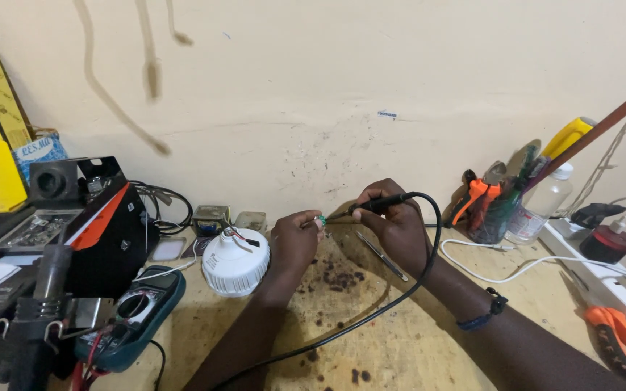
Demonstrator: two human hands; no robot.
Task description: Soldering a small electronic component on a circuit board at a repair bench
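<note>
My left hand pinches a small green part above the wooden bench. My right hand grips a black soldering iron like a pen, its tip touching the green part. The iron's black cord loops over my right wrist and trails down toward the front edge. A white bulb housing with loose red and black wires lies just left of my left hand. Metal tweezers rest on the bench under my right hand.
A multimeter and a black and orange box stand at the left. Pliers and a clear bottle sit in a holder at the back right. A white power strip and orange-handled cutters lie along the right edge.
</note>
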